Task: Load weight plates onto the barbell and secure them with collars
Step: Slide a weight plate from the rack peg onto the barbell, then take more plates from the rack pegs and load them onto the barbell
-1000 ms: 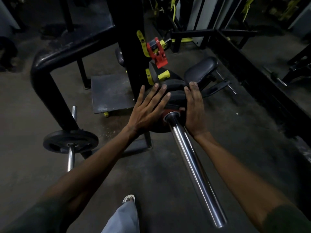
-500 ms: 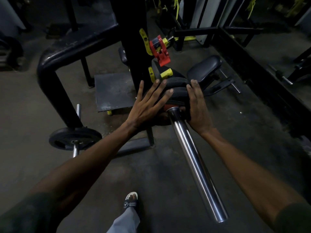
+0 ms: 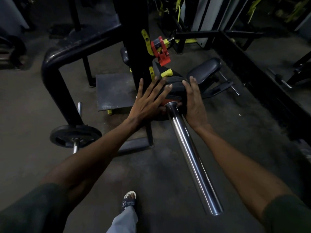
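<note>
Here, both hands press flat against a dark weight plate that sits on the chrome barbell sleeve, well up the sleeve near its inner end. The left hand lies on the plate's left face with all its fingers spread wide and straight, palm down, gripping nothing. The right hand lies against the plate's right side, fingers straight and close together, likewise not closed around anything. A patch of red shows on the plate's face just left of the sleeve, between the 2 hands. The sleeve runs from the plate toward the camera, bare and shiny along its whole visible length, its free end low in the view. A red collar hangs on a yellow-tipped peg on the black rack upright just beyond the plate, apart from the barbell. At the left, a second black plate sits on another chrome bar, beside a curved black frame tube. A padded seat stands behind the right hand. Below, 1 foot in a dark slide sandal rests on the grey floor.
</note>
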